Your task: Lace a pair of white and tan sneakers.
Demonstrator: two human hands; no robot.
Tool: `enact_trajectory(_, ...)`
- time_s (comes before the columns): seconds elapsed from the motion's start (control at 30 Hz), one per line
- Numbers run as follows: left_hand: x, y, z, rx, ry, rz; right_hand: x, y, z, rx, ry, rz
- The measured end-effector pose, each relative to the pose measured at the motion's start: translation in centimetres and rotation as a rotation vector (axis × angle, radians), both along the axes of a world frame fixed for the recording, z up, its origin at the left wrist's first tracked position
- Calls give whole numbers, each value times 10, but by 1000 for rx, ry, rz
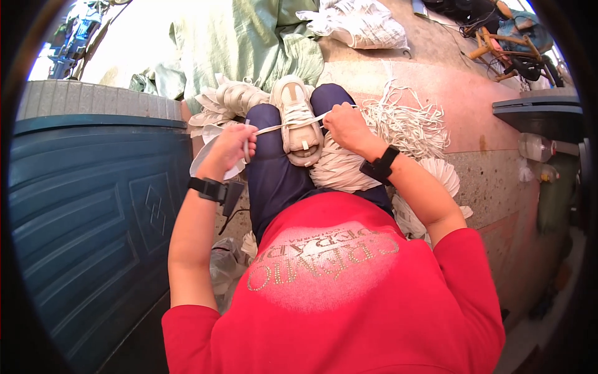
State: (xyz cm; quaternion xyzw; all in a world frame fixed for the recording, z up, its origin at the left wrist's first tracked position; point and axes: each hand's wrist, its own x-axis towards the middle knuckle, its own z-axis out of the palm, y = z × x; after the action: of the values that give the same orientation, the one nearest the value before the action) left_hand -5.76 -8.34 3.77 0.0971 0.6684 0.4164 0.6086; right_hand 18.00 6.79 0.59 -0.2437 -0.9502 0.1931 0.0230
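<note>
A beige sneaker (304, 136) rests between my dark-trousered knees, with flat off-white laces threaded across its upper. A shoelace (269, 129) runs taut from the sneaker out to both sides. My left hand (235, 147) pinches its left end; a thin grey tool-like loop, not clear in kind, also shows in those fingers. On the other side my right hand (350, 127) is closed on the lace, close to the shoe's edge. A loose heap of off-white laces (411, 121) lies just beyond my right hand.
Pale shoe pieces (233, 100) are piled past my left knee, and more banded pale bundles (339, 165) sit under my right arm. Green sheeting (243, 43) and a white sack (364, 25) lie ahead. A blue panelled door (93, 199) stands at left; plastic bottles (536, 148) at right.
</note>
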Motion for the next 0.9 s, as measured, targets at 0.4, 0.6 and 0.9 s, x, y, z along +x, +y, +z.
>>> enact_trajectory(0.4,40,3,-34,197,968,-426,-13,-3,-8,87,-28,78)
enact_trajectory(0.6,57,8,-27,147,1245,-496,-24,-8,-5,261,-65,125)
enact_trajectory(0.9,59,8,-36,227,1392,-502,-21,-16,-13,178,-11,-95)
